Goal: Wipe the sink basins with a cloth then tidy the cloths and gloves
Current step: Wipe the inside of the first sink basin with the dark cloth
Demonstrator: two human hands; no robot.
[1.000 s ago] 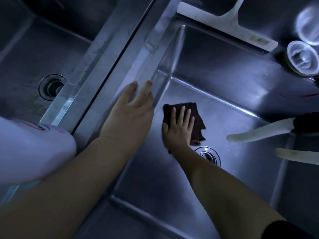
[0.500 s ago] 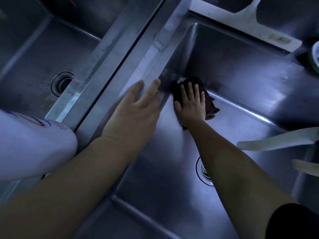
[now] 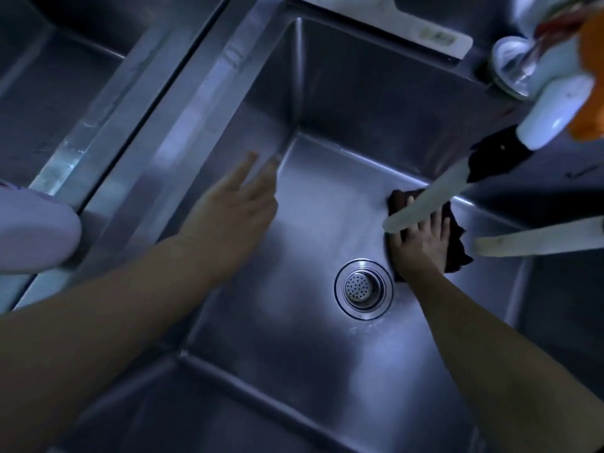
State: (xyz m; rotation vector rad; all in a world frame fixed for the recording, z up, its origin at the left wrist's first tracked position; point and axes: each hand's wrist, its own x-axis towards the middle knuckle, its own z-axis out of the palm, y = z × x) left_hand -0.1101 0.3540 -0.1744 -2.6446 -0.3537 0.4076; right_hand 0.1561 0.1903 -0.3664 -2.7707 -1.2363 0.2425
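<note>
A dark cloth lies on the floor of the right steel basin, near its right wall. My right hand presses flat on the cloth with fingers spread. A white faucet spout crosses above the fingertips and hides part of the cloth. My left hand hovers over the basin's left wall, fingers straight, holding nothing. The drain strainer sits just left of my right wrist.
A second basin lies at the left beyond the steel divider. A white squeegee rests on the back rim. A second white spout, a white container at the left edge and an orange item surround the basin.
My right hand slid the cloth from the basin's far left corner across to the right side. My left hand lifted off the divider and moved over the basin. The camera shifted.
</note>
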